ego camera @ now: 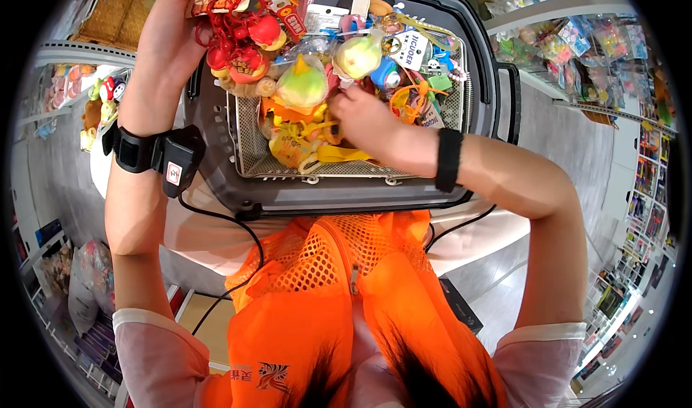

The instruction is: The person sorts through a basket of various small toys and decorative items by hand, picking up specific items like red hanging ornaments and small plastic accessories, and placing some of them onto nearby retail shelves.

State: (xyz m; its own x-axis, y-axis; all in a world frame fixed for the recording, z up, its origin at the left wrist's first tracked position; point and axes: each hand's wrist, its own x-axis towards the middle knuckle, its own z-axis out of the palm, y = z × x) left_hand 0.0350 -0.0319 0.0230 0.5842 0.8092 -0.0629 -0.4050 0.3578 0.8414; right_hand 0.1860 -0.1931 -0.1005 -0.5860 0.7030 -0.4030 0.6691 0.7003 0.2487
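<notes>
My left hand (175, 40) is at the upper left, gripping a bunch of red keychains (248, 35) with rings and round charms; some of its fingers are hidden behind them. Below and right of the bunch, a white wire-mesh basket (346, 171) full of keychains and small toys sits in a dark grey plastic basket (213, 137). My right hand (367, 117) reaches into the mesh basket, its fingertips buried among the toys. Just above and left of it lie a green-yellow bun-shaped toy (303, 83) and a pale one (358, 56). Beneath its wrist runs a yellow strap (343, 154).
White shelving (562, 9) with bagged toys stands at the right, and more racks (651, 192) line that side. Plush toys (105, 100) hang at the left. A black cable (259, 246) runs from my left wrist device (181, 159) across my lap.
</notes>
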